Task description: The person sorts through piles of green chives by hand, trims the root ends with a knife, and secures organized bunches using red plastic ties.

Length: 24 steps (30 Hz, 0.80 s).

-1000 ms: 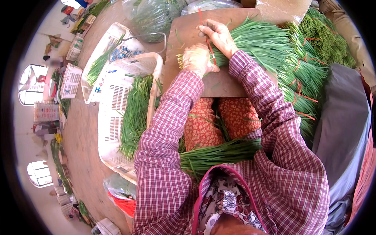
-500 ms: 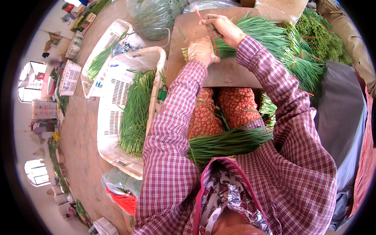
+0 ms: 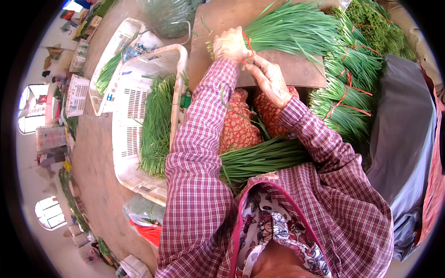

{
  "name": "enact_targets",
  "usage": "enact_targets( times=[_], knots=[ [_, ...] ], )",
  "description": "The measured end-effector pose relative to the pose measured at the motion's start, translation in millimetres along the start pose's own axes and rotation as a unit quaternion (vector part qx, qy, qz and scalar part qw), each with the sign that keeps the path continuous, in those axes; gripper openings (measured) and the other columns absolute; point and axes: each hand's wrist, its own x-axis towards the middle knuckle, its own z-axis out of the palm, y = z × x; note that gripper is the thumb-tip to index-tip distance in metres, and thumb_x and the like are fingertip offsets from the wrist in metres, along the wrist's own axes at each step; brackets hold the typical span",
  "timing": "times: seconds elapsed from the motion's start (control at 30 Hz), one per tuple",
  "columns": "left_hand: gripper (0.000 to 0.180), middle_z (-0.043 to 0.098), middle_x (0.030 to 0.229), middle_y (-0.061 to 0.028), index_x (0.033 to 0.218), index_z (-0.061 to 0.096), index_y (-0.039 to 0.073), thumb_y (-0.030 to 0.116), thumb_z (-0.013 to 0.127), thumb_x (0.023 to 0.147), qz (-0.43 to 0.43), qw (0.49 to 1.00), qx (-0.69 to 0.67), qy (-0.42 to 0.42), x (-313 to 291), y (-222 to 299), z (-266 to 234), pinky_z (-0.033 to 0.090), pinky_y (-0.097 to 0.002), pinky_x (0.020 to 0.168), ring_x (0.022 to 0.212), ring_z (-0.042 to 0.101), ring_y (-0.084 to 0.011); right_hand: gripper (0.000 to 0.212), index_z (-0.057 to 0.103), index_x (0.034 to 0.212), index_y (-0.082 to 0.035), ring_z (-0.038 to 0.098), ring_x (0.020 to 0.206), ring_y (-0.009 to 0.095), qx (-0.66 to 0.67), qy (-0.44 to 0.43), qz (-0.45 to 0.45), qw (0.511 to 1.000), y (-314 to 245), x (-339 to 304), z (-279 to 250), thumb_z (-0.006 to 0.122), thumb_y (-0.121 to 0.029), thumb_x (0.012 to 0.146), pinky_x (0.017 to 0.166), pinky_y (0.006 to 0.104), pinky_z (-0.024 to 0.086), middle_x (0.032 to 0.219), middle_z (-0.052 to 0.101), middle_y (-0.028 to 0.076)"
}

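Observation:
A bunch of long green chives (image 3: 292, 30) lies on a brown board (image 3: 296, 70), its pale cut ends to the left. My left hand (image 3: 228, 45) is closed round the bunch near those ends. A thin red tie (image 3: 249, 41) passes over the stems just right of my left hand. Below the bunch, my right hand (image 3: 271, 82) pinches the tie between thumb and fingers, close to my left wrist. More loose chives (image 3: 264, 162) rest across my lap, above red patterned cloth (image 3: 238, 123) on my legs.
On the left stands a white plastic crate (image 3: 125, 116) holding loose chives, with another white crate (image 3: 96, 99) behind it. Tied chive bundles (image 3: 345, 99) are stacked at the right, beside grey cloth (image 3: 396, 134). A plastic bag with red strips (image 3: 148, 231) sits at lower left.
My right hand has come down from above the bunch to below it, bringing the red tie over the stems. My left hand keeps its grip. The view has shifted slightly.

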Motion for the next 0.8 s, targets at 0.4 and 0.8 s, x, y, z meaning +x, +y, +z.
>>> enact_targets(
  times=[0.4, 0.8],
  knots=[
    [0.074, 0.068, 0.106, -0.0127, 0.114, 0.061, 0.006, 0.038, 0.089, 0.054, -0.136, 0.975, -0.12, 0.126, -39, 3, -82, 0.049, -0.0402, 0.089, 0.102, 0.064, -0.0299, 0.064, 0.05, 0.129, 0.006, 0.057, 0.113, 0.021, 0.172, 0.048, 0.055, 0.982, -16, 44, -6, 0.064, -0.044, 0.09, 0.098, 0.0313, 0.043, 0.12, 0.062, 0.015],
    [0.086, 0.054, 0.131, -0.0164, 0.139, 0.036, -0.006, 0.03, 0.08, 0.075, -0.076, 0.663, -0.741, 0.068, -190, -85, -186, 0.038, -0.0354, 0.107, 0.123, 0.051, -0.0249, 0.051, 0.056, 0.123, 0.004, 0.059, 0.101, 0.014, 0.171, -0.264, 0.041, 0.948, -120, 50, 52, 0.071, -0.027, 0.086, 0.094, 0.0306, 0.046, 0.113, 0.065, 0.009]
  ],
)
